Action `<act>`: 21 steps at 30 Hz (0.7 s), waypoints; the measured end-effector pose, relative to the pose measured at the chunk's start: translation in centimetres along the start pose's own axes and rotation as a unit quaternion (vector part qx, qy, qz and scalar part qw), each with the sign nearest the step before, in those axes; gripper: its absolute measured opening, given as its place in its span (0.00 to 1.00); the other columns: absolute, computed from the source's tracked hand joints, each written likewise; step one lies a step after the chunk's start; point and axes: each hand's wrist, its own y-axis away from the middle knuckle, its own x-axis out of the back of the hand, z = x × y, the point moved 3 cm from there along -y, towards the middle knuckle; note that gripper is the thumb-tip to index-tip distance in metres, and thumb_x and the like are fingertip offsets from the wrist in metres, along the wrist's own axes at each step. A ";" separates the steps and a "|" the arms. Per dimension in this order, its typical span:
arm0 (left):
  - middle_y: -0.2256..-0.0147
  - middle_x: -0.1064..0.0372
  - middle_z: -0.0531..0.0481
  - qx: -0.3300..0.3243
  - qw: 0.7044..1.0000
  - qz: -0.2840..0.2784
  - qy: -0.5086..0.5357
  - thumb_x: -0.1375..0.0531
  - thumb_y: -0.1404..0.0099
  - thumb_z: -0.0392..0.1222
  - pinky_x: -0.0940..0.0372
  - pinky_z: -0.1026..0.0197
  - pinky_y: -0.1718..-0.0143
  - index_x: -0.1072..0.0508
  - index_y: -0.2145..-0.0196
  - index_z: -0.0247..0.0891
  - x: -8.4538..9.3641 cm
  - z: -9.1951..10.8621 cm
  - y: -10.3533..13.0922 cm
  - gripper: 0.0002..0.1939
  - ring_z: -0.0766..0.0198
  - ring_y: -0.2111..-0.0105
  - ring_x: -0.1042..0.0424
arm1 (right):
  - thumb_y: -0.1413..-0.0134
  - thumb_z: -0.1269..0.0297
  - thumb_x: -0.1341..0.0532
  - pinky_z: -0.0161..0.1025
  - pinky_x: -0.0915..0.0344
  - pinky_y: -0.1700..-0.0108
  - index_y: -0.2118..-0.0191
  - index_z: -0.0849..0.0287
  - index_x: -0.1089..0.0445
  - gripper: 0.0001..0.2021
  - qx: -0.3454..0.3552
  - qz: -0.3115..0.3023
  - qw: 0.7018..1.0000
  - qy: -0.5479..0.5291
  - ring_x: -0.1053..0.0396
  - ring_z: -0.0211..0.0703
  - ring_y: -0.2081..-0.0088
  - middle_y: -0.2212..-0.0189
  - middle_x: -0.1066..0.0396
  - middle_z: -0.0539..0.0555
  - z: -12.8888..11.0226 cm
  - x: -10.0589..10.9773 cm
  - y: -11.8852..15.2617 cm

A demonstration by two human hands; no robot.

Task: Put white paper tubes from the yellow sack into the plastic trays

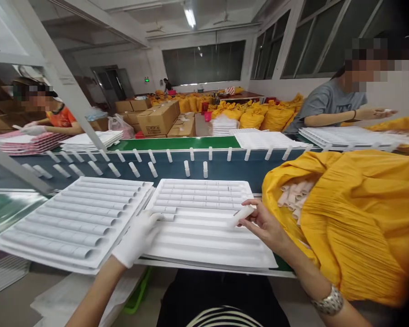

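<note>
My left hand (pixel 138 237), in a white glove, is at the left side of a white grooved tray (pixel 204 243). Its fingers are closed on the end of a short white tube (pixel 168 217) lying in a groove. Just behind it, another short tube (pixel 167 210) sits in its own groove. The tray's far grooves carry rows of white tubes (pixel 204 192); its near grooves are bare. Over the tray's right side, my bare right hand (pixel 264 223) pinches a white tube (pixel 241 215) between thumb and fingers, tilted above the grooves.
A tray full of tubes (pixel 64 222) lies on the left. On the right, a yellow sack (pixel 357 218) holds loose tubes (pixel 295 200). Small white tubes stand along the blue conveyor belt (pixel 170 171) ahead. Across it work a person in orange (pixel 61 119) and one in grey (pixel 322 102).
</note>
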 end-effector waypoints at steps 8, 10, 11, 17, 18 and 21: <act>0.59 0.25 0.44 -0.023 0.999 -0.044 0.006 0.42 0.32 0.43 0.34 0.50 0.50 0.23 0.58 0.41 -0.5 0.4 -2.2 0.10 0.51 0.57 0.28 | 0.40 0.53 0.33 0.40 0.25 0.57 0.54 0.55 0.33 0.15 -0.011 0.013 0.996 -0.086 0.24 0.43 0.61 0.56 0.30 0.53 -0.3 -4.2 -0.5; 0.62 0.25 0.44 -0.030 0.998 -0.049 0.016 0.44 0.31 0.44 0.34 0.52 0.54 0.24 0.62 0.40 -0.5 0.3 -2.7 0.10 0.52 0.59 0.28 | 0.39 0.53 0.34 0.42 0.24 0.54 0.50 0.55 0.32 0.16 -0.013 0.024 0.994 -0.108 0.23 0.43 0.60 0.54 0.29 0.54 -0.1 -4.8 -0.4; 0.63 0.25 0.45 -0.036 0.998 -0.053 0.024 0.46 0.30 0.44 0.34 0.53 0.55 0.25 0.63 0.39 -0.5 0.2 -2.8 0.11 0.54 0.60 0.28 | 0.39 0.53 0.35 0.43 0.24 0.53 0.49 0.55 0.31 0.17 -0.011 0.027 0.994 -0.107 0.23 0.43 0.60 0.54 0.29 0.54 -0.1 -5.0 -0.3; 0.60 0.27 0.45 -0.084 0.993 -0.060 0.055 0.49 0.27 0.44 0.37 0.52 0.49 0.25 0.59 0.40 -0.5 1.8 -3.1 0.14 0.54 0.57 0.31 | 0.39 0.54 0.34 0.44 0.24 0.53 0.52 0.55 0.26 0.14 -0.019 0.067 0.993 -0.094 0.24 0.44 0.62 0.62 0.26 0.53 -0.5 -5.3 0.2; 0.58 0.27 0.45 -0.085 0.992 -0.054 0.073 0.49 0.26 0.44 0.38 0.51 0.47 0.25 0.57 0.41 -0.5 2.7 -3.0 0.14 0.53 0.55 0.32 | 0.39 0.55 0.34 0.44 0.25 0.53 0.52 0.55 0.27 0.14 -0.022 0.072 0.992 -0.103 0.23 0.45 0.61 0.61 0.26 0.53 -0.6 -5.4 0.3; 0.56 0.28 0.47 -0.045 0.976 -0.069 0.201 0.50 0.26 0.45 0.35 0.54 0.50 0.28 0.51 0.43 -0.4 6.4 -2.6 0.13 0.56 0.55 0.31 | 0.38 0.55 0.35 0.44 0.25 0.52 0.51 0.55 0.28 0.14 -0.019 0.074 0.989 -0.127 0.23 0.47 0.58 0.60 0.24 0.54 -1.1 -5.3 0.7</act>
